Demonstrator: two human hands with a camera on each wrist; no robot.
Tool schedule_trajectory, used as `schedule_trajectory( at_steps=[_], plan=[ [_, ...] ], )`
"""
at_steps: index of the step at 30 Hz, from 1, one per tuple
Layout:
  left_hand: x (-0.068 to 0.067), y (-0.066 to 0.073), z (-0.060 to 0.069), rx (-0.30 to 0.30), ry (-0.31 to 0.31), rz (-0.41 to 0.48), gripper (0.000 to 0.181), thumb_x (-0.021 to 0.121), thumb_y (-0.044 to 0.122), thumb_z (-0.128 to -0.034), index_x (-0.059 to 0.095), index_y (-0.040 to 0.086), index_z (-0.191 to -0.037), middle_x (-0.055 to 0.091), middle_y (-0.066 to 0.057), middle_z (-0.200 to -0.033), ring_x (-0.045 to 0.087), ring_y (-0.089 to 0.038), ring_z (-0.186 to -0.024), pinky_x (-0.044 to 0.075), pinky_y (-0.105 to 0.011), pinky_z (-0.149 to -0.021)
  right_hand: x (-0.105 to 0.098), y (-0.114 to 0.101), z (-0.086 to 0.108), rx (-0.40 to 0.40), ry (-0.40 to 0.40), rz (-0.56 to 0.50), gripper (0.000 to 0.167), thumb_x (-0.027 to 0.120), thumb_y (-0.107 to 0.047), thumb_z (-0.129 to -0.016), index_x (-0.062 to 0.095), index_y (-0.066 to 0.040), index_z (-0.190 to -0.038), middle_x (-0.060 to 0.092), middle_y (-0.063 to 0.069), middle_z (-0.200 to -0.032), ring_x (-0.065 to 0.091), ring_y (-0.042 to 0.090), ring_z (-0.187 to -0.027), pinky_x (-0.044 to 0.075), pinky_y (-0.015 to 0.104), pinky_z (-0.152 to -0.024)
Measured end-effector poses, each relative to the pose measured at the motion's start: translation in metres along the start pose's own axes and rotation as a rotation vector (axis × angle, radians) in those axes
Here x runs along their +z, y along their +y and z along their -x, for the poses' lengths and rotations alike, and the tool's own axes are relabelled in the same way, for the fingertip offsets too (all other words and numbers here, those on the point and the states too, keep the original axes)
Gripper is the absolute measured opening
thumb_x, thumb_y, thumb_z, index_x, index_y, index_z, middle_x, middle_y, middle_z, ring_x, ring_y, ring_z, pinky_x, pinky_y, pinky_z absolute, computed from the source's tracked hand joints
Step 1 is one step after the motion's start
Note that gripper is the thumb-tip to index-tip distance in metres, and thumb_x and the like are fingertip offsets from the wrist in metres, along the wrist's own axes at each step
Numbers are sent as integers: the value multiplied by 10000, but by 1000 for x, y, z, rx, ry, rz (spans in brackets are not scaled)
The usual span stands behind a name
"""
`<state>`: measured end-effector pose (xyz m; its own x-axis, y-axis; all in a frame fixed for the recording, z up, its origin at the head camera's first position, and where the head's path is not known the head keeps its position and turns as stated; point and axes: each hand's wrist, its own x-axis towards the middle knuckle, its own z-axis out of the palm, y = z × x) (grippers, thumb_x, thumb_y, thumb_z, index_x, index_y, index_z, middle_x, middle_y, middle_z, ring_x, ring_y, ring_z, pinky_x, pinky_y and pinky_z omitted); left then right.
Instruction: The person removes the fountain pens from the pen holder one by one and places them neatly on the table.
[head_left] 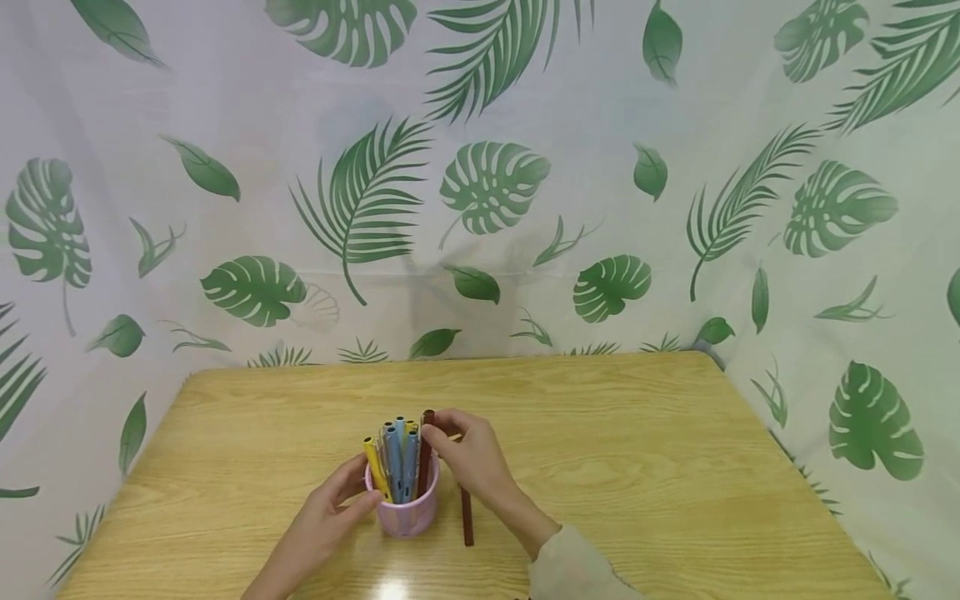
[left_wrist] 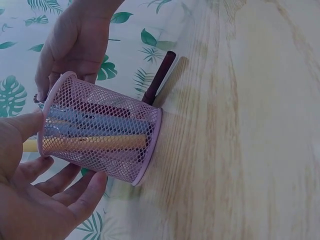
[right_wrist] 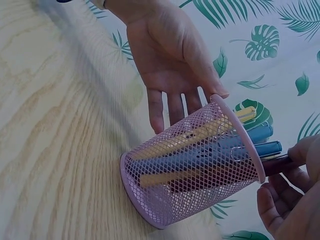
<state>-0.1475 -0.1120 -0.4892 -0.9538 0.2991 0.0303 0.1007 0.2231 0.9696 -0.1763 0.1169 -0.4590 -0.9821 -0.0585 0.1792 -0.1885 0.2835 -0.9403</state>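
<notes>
A pink mesh pen cup (head_left: pixel 406 521) stands upright on the table, holding several blue pens (head_left: pixel 394 458), yellow pens (head_left: pixel 376 468) and dark red ones. My left hand (head_left: pixel 324 514) holds the cup at its left side, the thumb at the rim and the fingers round the mesh, as the left wrist view shows. At the cup's right side, my right hand (head_left: pixel 477 460) pinches the upper end of a dark red pen (right_wrist: pixel 278 165), whose lower part is inside the cup. Another dark red pen (head_left: pixel 467 518) lies on the table just right of the cup, under the right wrist.
The wood-grain table (head_left: pixel 637 467) stretches out on both sides of the cup. A white sheet with green leaf prints (head_left: pixel 495 183) hangs behind the table and along its left and right sides.
</notes>
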Motion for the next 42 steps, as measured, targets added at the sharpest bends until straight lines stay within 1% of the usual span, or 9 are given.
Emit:
schedule_trajectory(
  at_steps=[7,9,16,22,26,29,33,39,42],
  plan=[
    [-1,0,-1,-10,-7,-5,591,662,123,-1020,414,-78,-1517,543,-270,-1449,576,-401,-1277,521,-470,-1048,-6,0,1,2,17,-30,183,687,-174,-1006,755,-13,-1059,716,70,-933,639,157,-856,588,258,-708],
    [-1,0,-1,-8,-9,-5,593,663,123,-1019,413,-80,-1517,539,-273,-1452,572,-405,-1282,518,-470,-1053,-7,0,1,1,20,-33,177,687,-161,-1004,755,-6,-1059,719,78,-939,640,162,-860,605,294,-722],
    [0,0,0,8,-8,-13,604,666,123,-1015,405,-89,-1516,528,-285,-1458,566,-414,-1290,505,-482,-1065,-11,-3,3,-19,30,-69,194,687,-126,-1003,737,45,-1079,725,109,-960,650,179,-866,618,323,-723],
    [0,0,0,9,0,-14,604,673,116,-1008,410,-93,-1511,542,-283,-1444,571,-411,-1285,505,-485,-1064,-15,-5,4,-12,43,-107,178,696,-110,-996,737,42,-1078,730,114,-968,643,169,-857,626,412,-747],
    [0,-1,-1,11,2,-15,598,677,111,-1004,422,-91,-1506,554,-277,-1431,578,-408,-1276,510,-479,-1059,-18,-6,4,0,57,-118,164,701,-118,-995,743,23,-1067,727,110,-950,640,189,-852,618,370,-727],
    [0,0,-1,8,1,-16,590,678,114,-1005,432,-83,-1504,560,-268,-1430,579,-405,-1273,517,-475,-1052,-20,-8,4,7,71,-124,157,700,-138,-998,751,0,-1053,727,102,-929,648,198,-857,598,306,-703],
    [0,0,-1,-3,-1,-8,574,675,117,-1010,446,-71,-1501,558,-259,-1435,574,-406,-1278,526,-479,-1041,-24,-9,3,2,81,-139,169,689,-150,-1008,750,2,-1047,732,106,-923,666,220,-871,580,266,-683],
    [1,0,-1,-6,5,3,574,680,105,-1004,449,-68,-1500,559,-264,-1432,572,-415,-1278,523,-484,-1045,-30,-10,0,-6,96,-157,155,685,-116,-1004,748,10,-1068,738,111,-931,673,311,-902,585,265,-686],
    [1,-1,-1,-1,9,0,578,683,105,-1000,449,-70,-1500,559,-267,-1431,576,-413,-1272,523,-481,-1045,-34,-11,0,-9,98,-168,155,689,-113,-1002,751,10,-1072,739,119,-924,669,328,-902,596,298,-698]
  ],
)
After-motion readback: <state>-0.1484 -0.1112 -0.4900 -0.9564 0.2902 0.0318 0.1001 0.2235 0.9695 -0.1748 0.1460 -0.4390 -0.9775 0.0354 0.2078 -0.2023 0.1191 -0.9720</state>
